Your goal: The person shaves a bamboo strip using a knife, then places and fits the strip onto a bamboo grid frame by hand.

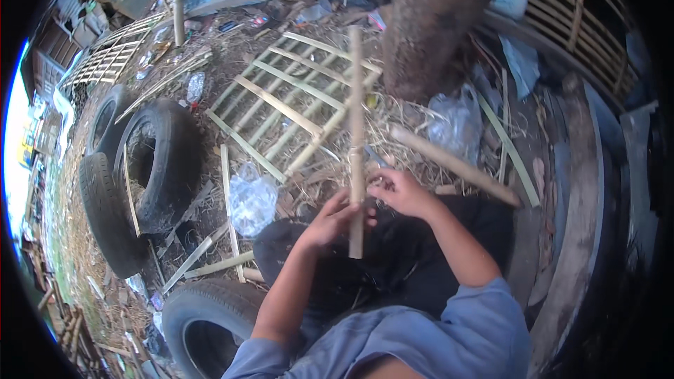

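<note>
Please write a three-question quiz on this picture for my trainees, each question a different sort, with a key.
1. What does the person's left hand hold?
2. True or false: in the picture, the tree trunk stands right of the near lattice.
3. Where in the picture are the tyres? A) left; B) right; C) both sides.

Key: 1. A bamboo strip. 2. True. 3. A.

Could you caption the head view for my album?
Left hand holding a straight tan bamboo piece; pale slatted bamboo lattice beyond.
</note>
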A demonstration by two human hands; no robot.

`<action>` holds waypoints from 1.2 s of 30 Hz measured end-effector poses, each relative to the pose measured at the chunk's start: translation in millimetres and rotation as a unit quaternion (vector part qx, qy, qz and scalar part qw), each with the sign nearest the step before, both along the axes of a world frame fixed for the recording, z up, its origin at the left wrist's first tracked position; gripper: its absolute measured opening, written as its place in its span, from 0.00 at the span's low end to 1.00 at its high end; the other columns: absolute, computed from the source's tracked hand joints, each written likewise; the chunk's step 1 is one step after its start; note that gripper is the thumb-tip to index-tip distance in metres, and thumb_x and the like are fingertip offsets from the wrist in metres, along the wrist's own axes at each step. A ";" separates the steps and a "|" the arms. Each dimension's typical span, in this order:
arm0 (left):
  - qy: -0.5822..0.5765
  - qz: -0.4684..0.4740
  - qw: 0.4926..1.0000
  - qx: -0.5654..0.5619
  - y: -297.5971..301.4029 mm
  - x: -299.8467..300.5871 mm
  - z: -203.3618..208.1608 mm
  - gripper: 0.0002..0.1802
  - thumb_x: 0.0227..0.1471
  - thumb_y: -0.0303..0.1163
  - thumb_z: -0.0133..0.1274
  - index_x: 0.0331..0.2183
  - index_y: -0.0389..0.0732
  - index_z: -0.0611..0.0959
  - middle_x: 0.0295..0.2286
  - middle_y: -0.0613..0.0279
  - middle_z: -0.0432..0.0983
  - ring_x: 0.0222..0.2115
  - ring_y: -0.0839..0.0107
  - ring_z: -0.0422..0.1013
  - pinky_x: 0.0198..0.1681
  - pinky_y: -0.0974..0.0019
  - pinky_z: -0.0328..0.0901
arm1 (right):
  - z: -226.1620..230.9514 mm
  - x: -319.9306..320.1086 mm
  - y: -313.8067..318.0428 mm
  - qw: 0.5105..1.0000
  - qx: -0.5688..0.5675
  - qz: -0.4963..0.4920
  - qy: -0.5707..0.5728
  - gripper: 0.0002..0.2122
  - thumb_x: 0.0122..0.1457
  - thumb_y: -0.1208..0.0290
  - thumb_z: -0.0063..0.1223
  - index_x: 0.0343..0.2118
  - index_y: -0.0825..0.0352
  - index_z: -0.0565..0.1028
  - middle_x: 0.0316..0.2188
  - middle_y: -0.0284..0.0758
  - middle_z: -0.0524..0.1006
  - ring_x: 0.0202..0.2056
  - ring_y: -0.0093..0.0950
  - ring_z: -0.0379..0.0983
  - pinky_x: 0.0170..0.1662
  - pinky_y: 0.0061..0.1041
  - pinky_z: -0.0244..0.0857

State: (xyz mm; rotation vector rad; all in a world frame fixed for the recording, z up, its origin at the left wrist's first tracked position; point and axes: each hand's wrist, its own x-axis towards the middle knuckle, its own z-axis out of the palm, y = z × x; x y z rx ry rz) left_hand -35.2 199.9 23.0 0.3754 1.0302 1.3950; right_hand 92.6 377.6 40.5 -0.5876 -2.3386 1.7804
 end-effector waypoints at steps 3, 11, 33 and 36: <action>0.048 0.108 0.993 -0.011 -44.0 30.4 -4.3 0.14 0.62 0.31 0.43 0.48 0.43 0.64 0.28 0.58 0.71 0.25 0.67 0.71 0.32 0.61 0.70 | -14.3 29.8 38.7 0.978 0.133 0.032 -0.156 0.21 0.52 0.55 0.58 0.41 0.68 0.75 0.30 0.43 0.78 0.35 0.37 0.76 0.40 0.35 0.68; 0.217 0.184 0.944 -0.169 -163.9 40.5 32.7 0.11 0.62 0.34 0.44 0.44 0.42 0.71 0.21 0.70 0.66 0.16 0.84 0.60 0.17 0.76 0.56 | -85.4 40.8 88.3 0.927 0.194 0.020 -0.320 0.22 0.48 0.54 0.61 0.40 0.66 0.73 0.38 0.44 0.78 0.43 0.41 0.74 0.45 0.36 0.67; 0.591 0.144 0.704 -0.366 -213.5 74.1 35.4 0.10 0.59 0.34 0.43 0.41 0.42 0.69 0.27 0.38 0.73 0.32 0.39 0.70 0.33 0.44 0.62 | -97.6 12.8 38.5 0.985 -0.015 -0.131 -0.108 0.20 0.62 0.56 0.46 0.47 0.69 0.69 0.19 0.35 0.74 0.20 0.25 0.72 0.22 0.29 0.64; 0.590 0.135 0.711 -0.358 -213.4 68.6 31.8 0.09 0.59 0.35 0.44 0.40 0.42 0.68 0.24 0.38 0.73 0.30 0.38 0.70 0.31 0.43 0.62 | -46.4 3.4 -7.8 0.992 -0.106 -0.064 -0.005 0.13 0.66 0.59 0.41 0.41 0.64 0.71 0.15 0.24 0.65 0.15 0.13 0.61 0.14 0.18 0.52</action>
